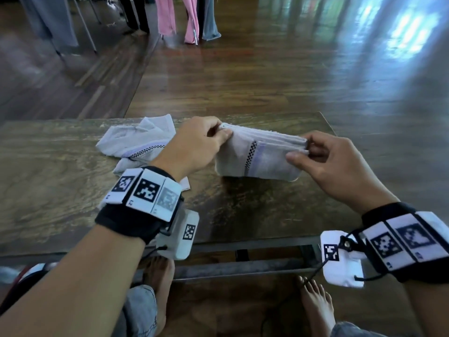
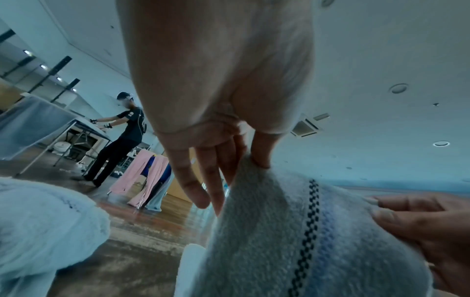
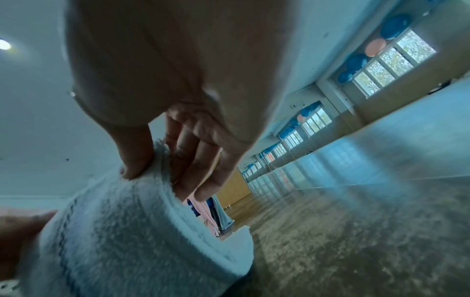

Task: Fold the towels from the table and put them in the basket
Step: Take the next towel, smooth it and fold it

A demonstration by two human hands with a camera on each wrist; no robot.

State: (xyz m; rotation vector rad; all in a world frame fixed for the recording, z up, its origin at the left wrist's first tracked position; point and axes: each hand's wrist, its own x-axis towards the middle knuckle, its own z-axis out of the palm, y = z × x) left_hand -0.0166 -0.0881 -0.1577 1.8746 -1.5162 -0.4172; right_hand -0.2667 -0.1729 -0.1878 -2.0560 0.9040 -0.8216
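A folded pale grey towel (image 1: 260, 156) with a checkered stripe and a lilac band hangs just above the wooden table (image 1: 60, 181), held up by its top edge. My left hand (image 1: 213, 135) pinches its upper left corner, thumb in front and fingers behind. My right hand (image 1: 303, 152) pinches the upper right corner the same way. In the left wrist view the towel (image 2: 305, 241) droops below my thumb and fingers (image 2: 201, 193). The right wrist view shows the layered towel edge (image 3: 142, 231) under my thumb. A second, crumpled towel (image 1: 138, 139) lies on the table to the left. No basket is in view.
The table's far edge (image 1: 243, 116) lies just beyond the towels, and its right corner sits near my right hand. Clothes on a rack (image 1: 175, 18) hang across the wooden floor. A person (image 2: 122, 136) stands at another table far off. My bare feet (image 1: 315, 305) are under the table.
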